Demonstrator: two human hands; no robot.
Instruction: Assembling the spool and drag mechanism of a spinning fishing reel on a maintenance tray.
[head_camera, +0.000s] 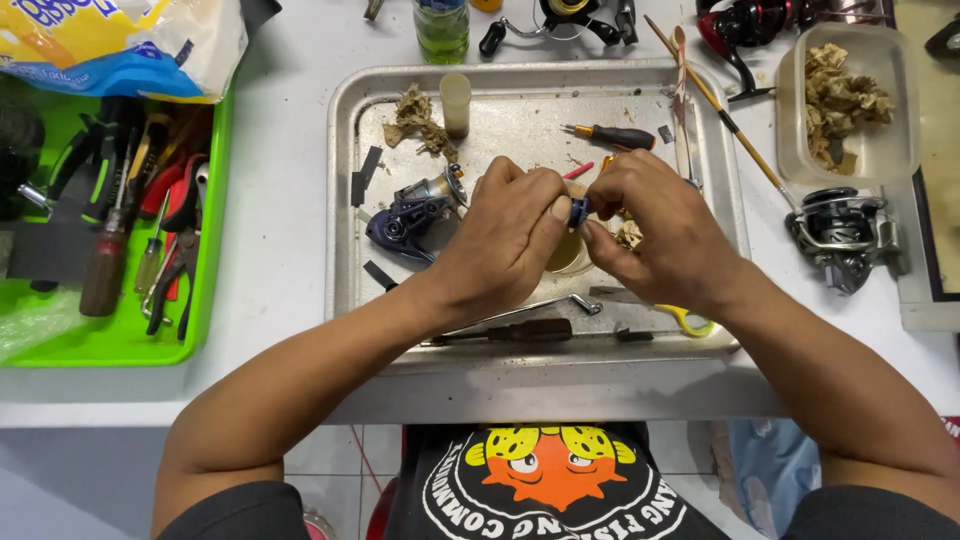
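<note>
Hands meet over a dented silver metal tray: the left hand and the right hand both pinch a small dark blue round metal part between closed fingertips, the left thumb pressed against its left side and the right fingers curled around its right side. Just left of the left hand, a dark blue fishing reel body lies on the tray, while a black-handled screwdriver with an orange collar rests behind the hands.
</note>
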